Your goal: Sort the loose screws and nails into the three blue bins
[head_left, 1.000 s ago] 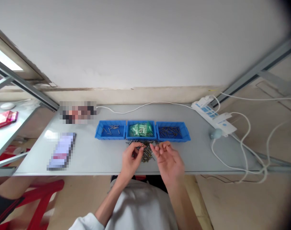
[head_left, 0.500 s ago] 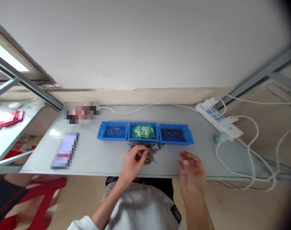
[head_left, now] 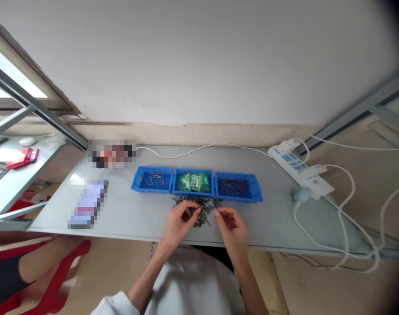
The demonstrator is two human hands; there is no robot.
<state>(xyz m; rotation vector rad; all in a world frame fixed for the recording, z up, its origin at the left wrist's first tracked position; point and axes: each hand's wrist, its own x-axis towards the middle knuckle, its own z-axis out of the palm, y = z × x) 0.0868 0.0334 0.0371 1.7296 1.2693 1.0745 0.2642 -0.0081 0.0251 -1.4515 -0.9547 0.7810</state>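
Note:
My left hand (head_left: 179, 221) is at the left side of a loose pile of slim metal pieces that look like screws (head_left: 204, 216). Its thumb and forefinger are pinched on something tiny and bright, too small to name. Just right of the pile, my right hand (head_left: 232, 227) has thumb and fingertips together; whether anything is between them is hidden. Behind the pile three blue bins stand in a row. The left bin (head_left: 152, 190) and right bin (head_left: 238, 199) contain similar slim metal pieces. Green-tinted plastic packets (head_left: 194, 181) fill the middle bin (head_left: 192, 193).
A blurred-out phone (head_left: 88, 203) lies at the left of the grey table (head_left: 127, 218). At the right are a white power strip (head_left: 301, 168) and looping white cables (head_left: 345, 210). Another person's leg (head_left: 38, 258) and a red stool (head_left: 68, 271) are at lower left.
My right hand has swung left from beyond the right bin to the edge of the pile, and its fingers have closed. My left hand stays almost where it was.

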